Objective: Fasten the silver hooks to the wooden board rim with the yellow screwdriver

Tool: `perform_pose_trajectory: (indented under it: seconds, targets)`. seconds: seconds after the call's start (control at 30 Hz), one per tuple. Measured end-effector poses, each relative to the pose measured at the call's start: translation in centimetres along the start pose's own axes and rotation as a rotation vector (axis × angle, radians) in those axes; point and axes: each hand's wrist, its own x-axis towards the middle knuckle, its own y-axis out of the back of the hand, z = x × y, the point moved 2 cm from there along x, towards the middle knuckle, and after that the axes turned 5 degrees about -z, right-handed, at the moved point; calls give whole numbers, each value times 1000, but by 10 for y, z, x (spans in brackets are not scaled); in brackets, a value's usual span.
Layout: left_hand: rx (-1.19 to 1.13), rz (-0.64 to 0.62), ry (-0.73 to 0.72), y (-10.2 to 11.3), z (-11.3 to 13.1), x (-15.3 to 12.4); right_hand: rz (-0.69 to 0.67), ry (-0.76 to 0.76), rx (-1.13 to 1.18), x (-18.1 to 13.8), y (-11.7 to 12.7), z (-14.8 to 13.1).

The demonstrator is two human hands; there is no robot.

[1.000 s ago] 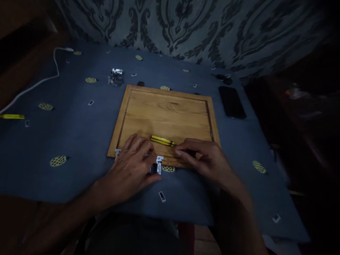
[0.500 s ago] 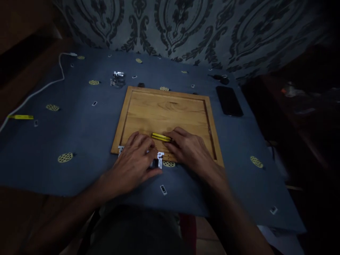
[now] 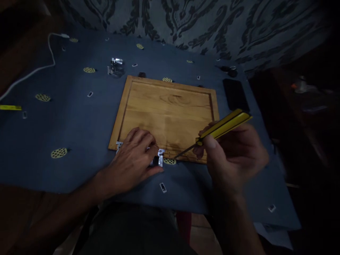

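Observation:
A wooden panel point(image 3: 170, 106) with a raised frame lies flat on the cloth-covered table. My left hand point(image 3: 135, 152) rests over its front edge, fingers curled down on a shiny metal hinge point(image 3: 160, 157) that shows beside the thumb. Another bit of metal point(image 3: 119, 144) peeks out at the panel's left front corner; whether the two are joined is hidden under the hand. In my right hand point(image 3: 231, 152) is a screwdriver point(image 3: 225, 125) with a yellow handle, held tilted between thumb and fingers. Its thin shaft points down-left toward the panel's front edge, right of the hinge.
Behind the panel lie more metal hinges point(image 3: 116, 67). A black phone point(image 3: 236, 95) and dark scissors-like item point(image 3: 230, 71) are at the right. A white cable point(image 3: 51, 53) and a yellow strip point(image 3: 10, 107) lie at the left. A patterned wall covering point(image 3: 180, 21) rises behind.
My right hand has lifted off the panel and moved right, turning the screwdriver so its shaft points down-left. The left hand stays on the hinge. The view has shifted slightly.

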Motion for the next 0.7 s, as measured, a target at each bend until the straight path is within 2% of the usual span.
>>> perform_pose_trajectory:
  seconds: [0.13,0.47,0.7]
  targets:
    - [-7,4,-3,2,2,1,-81,-63,-11,-5,0,5]
    - [-7,-8,13,1,1,0,-107,-161,-6,-10,-2,7]
    - [-12,-16,28,1,1,0,-197,-156,42,-9,-7,7]
